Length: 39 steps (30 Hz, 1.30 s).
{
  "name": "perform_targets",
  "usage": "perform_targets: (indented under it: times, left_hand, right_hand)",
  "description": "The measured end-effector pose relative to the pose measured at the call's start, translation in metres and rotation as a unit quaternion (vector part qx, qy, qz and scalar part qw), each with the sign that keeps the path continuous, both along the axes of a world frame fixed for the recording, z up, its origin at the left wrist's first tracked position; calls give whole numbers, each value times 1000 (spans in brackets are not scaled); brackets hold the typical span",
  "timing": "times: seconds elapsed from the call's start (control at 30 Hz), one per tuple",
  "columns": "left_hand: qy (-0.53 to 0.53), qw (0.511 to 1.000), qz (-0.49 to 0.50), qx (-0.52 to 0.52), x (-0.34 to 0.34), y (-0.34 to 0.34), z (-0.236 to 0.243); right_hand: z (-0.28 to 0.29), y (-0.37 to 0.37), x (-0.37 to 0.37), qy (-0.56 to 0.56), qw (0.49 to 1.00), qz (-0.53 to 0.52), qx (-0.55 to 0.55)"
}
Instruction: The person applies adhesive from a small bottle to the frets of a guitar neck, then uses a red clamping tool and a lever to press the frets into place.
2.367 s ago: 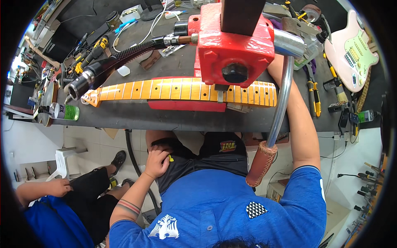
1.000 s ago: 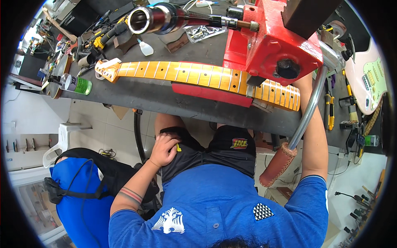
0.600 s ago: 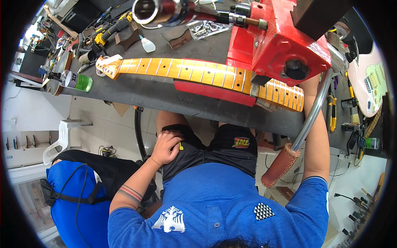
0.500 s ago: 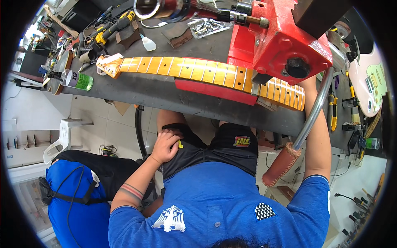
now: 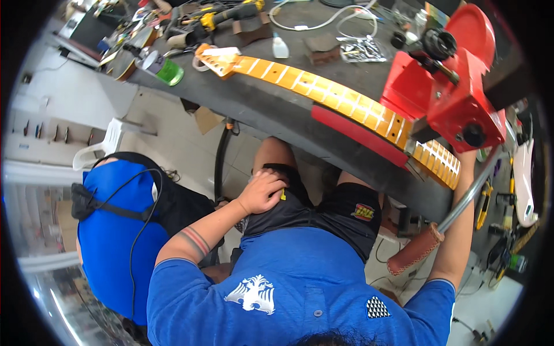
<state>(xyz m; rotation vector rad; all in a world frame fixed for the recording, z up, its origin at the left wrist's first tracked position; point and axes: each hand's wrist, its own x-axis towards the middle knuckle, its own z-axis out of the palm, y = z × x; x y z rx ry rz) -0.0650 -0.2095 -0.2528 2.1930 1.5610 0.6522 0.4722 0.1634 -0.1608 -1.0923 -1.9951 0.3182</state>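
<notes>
My left hand (image 5: 262, 189) rests on my left thigh, fingers apart and loosely bent, holding nothing. My right hand (image 5: 466, 158) reaches up behind a steel lever with a leather-wrapped grip (image 5: 414, 249), its fingers hidden by the red press (image 5: 470, 98). An amber guitar neck (image 5: 323, 87) with white headstock tip lies along the bench edge on a red support block (image 5: 352, 131); near its heel end it passes under the press's dark ram. I cannot tell whether my right hand touches the neck.
A co-worker (image 5: 118, 242) in blue bends low at my left, beside a white plastic chair (image 5: 104, 147). The dark bench (image 5: 242, 101) carries tools, cables, a green-liquid bottle (image 5: 167, 72), a dropper bottle (image 5: 280, 47) and, at right, a pale guitar (image 5: 522, 190).
The view has swung, so the bench now slants down to the right. The co-worker has gone from sitting upright to bending over. My left hand stays on my thigh.
</notes>
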Motion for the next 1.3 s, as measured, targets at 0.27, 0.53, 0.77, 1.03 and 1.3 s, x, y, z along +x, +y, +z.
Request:
perform_targets:
  times: [0.27,0.53,0.77,1.03,1.3]
  left_hand:
    - [6,1000,0,16,-2,-6,2]
    - [6,1000,0,11,1,-2,6]
    - [11,1000,11,2,2,-5,9]
    - [7,1000,18,0,-3,-1,-4]
    - [-6,1000,-2,-15,-6,3,-11]
  right_hand:
    - [5,0,-21,27,999,-31,20]
    - [15,-8,-21,-54,995,-69,46]
    - [36,-24,-45,-89,991,-95,-9]
    - [36,-24,-42,-92,989,-116,0]
    - [29,-26,-40,-55,991,-118,15]
